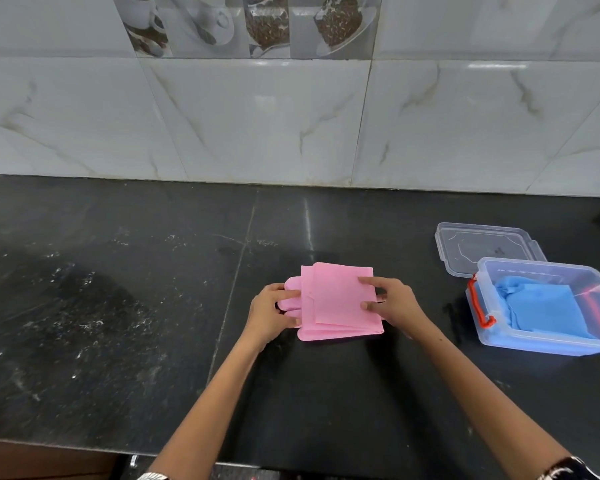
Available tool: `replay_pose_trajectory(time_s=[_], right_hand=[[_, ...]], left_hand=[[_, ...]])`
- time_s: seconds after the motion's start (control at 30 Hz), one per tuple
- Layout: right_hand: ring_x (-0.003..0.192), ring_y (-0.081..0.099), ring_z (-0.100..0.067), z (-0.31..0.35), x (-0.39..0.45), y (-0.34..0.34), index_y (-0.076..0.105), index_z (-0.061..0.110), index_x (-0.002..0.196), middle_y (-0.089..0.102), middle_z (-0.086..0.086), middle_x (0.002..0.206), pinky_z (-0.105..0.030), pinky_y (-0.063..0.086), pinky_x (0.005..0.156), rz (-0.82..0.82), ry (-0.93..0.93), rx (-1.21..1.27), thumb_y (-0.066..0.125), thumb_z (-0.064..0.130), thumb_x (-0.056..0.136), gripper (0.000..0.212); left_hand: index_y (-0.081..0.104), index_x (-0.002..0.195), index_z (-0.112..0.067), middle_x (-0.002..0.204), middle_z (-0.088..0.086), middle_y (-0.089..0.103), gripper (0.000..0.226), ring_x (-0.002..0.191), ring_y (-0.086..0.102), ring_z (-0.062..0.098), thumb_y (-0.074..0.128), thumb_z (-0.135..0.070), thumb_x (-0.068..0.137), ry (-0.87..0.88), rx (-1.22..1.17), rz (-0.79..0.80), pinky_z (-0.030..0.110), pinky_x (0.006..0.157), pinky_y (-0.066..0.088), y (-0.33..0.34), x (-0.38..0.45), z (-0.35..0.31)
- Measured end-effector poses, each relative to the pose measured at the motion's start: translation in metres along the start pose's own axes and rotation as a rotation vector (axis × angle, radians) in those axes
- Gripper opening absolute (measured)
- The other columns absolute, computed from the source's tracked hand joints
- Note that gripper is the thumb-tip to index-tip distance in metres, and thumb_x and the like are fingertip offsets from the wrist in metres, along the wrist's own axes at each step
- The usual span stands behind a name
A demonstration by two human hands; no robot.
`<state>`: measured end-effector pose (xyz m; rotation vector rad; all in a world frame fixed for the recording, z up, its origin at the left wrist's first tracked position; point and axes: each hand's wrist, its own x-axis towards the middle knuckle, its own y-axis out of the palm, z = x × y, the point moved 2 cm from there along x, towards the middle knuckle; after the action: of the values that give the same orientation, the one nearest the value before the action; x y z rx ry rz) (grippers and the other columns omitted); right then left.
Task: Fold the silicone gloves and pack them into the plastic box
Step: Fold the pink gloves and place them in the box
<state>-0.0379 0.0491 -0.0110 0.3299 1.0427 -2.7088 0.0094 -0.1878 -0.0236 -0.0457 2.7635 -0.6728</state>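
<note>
On black counter (118,306), both hands' fingers (369,281) pinch folded pink gloves (336,303).

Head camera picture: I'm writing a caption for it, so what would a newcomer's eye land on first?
First the pink gloves, folded into a stack at the middle of the dark counter, with the left hand holding their finger end and the right hand holding the other side. Next, the clear plastic box at the right, blue gloves already inside, its lid lying behind it.
</note>
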Motion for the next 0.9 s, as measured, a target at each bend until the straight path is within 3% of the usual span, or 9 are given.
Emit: replay_pose_trajectory(time_s=[0.17, 0.27, 0.43, 0.57, 0.67, 0.7, 0.77, 0.83, 0.9], right_hand=[[0.104, 0.061, -0.023, 0.004, -0.002, 0.000, 0.057, 0.018, 0.129, 0.058, -0.007, 0.129, -0.038, 0.050, 0.096, -0.040, -0.011, -0.008, 0.074, 0.003, 0.076, 0.057], [0.102, 0.061, -0.022, 0.004, -0.002, 0.000, 0.058, 0.016, 0.129, 0.056, -0.007, 0.131, -0.039, 0.050, 0.095, -0.053, -0.008, 0.000, 0.074, 0.002, 0.076, 0.057], [0.097, 0.061, -0.020, 0.002, -0.003, -0.002, 0.058, 0.017, 0.129, 0.055, -0.008, 0.131, -0.036, 0.051, 0.092, -0.054, -0.016, -0.002, 0.074, 0.001, 0.076, 0.058], [0.105, 0.060, -0.024, 0.002, -0.001, -0.001, 0.056, 0.016, 0.130, 0.054, -0.010, 0.133, -0.039, 0.049, 0.097, -0.036, -0.001, -0.022, 0.073, 0.002, 0.077, 0.057], [0.108, 0.059, -0.025, 0.001, -0.001, 0.000, 0.055, 0.016, 0.131, 0.053, -0.010, 0.134, -0.039, 0.047, 0.098, -0.028, 0.000, -0.037, 0.072, 0.002, 0.078, 0.057], [0.109, 0.059, -0.025, 0.001, -0.002, 0.000, 0.055, 0.016, 0.131, 0.054, -0.010, 0.133, -0.038, 0.047, 0.098, -0.029, -0.002, -0.043, 0.072, 0.002, 0.078, 0.057], [0.109, 0.059, -0.025, 0.000, -0.002, 0.001, 0.055, 0.015, 0.131, 0.055, -0.010, 0.132, -0.039, 0.047, 0.100, -0.033, -0.006, -0.054, 0.073, 0.002, 0.078, 0.058], [0.109, 0.059, -0.025, 0.000, -0.002, 0.001, 0.055, 0.015, 0.132, 0.056, -0.010, 0.132, -0.039, 0.047, 0.100, -0.033, -0.009, -0.061, 0.073, 0.003, 0.078, 0.058], [0.109, 0.059, -0.025, 0.000, -0.002, 0.001, 0.055, 0.015, 0.131, 0.056, -0.010, 0.132, -0.038, 0.047, 0.100, -0.034, -0.011, -0.065, 0.073, 0.003, 0.077, 0.058]], left_hand=[[0.066, 0.118, -0.012, 0.129, 0.000, 0.053, 0.055, 0.107, 0.055, 0.018, 0.076, 0.007, 0.067, -0.020, -0.111, -0.040, 0.035, 0.090, 0.053, -0.003, 0.001, 0.005], [0.066, 0.117, -0.005, 0.127, 0.004, 0.059, 0.054, 0.106, 0.060, 0.024, 0.076, 0.011, 0.065, -0.020, -0.220, -0.068, 0.042, 0.092, 0.054, -0.006, -0.001, 0.007], [0.066, 0.118, -0.016, 0.115, -0.002, 0.066, 0.059, 0.099, 0.062, 0.020, 0.076, 0.007, 0.065, 0.022, -0.126, -0.065, 0.035, 0.089, 0.052, -0.009, -0.005, 0.005], [0.055, 0.126, -0.026, 0.103, -0.016, 0.061, 0.069, 0.094, 0.057, 0.003, 0.074, 0.005, 0.068, 0.030, -0.092, -0.049, 0.021, 0.076, 0.051, -0.003, -0.010, -0.002], [0.053, 0.127, -0.028, 0.125, 0.001, 0.055, 0.064, 0.114, 0.053, 0.021, 0.069, 0.003, 0.073, 0.031, -0.029, -0.062, 0.041, 0.094, 0.051, 0.008, -0.014, -0.005], [0.056, 0.122, -0.032, 0.127, 0.002, 0.055, 0.060, 0.118, 0.051, 0.023, 0.065, 0.003, 0.074, 0.034, -0.047, -0.070, 0.043, 0.097, 0.049, 0.011, -0.015, -0.005], [0.062, 0.102, -0.044, 0.113, -0.010, 0.063, 0.057, 0.107, 0.057, 0.017, 0.060, 0.005, 0.074, 0.052, -0.130, -0.090, 0.033, 0.087, 0.052, 0.013, -0.020, -0.003], [0.067, 0.102, -0.037, 0.109, -0.007, 0.067, 0.056, 0.103, 0.060, 0.017, 0.059, 0.010, 0.072, 0.037, -0.221, -0.089, 0.030, 0.084, 0.053, 0.011, -0.023, 0.002], [0.067, 0.116, -0.019, 0.124, 0.000, 0.063, 0.057, 0.110, 0.058, 0.019, 0.060, 0.015, 0.072, 0.009, -0.292, -0.084, 0.031, 0.091, 0.052, 0.009, -0.023, 0.007]])
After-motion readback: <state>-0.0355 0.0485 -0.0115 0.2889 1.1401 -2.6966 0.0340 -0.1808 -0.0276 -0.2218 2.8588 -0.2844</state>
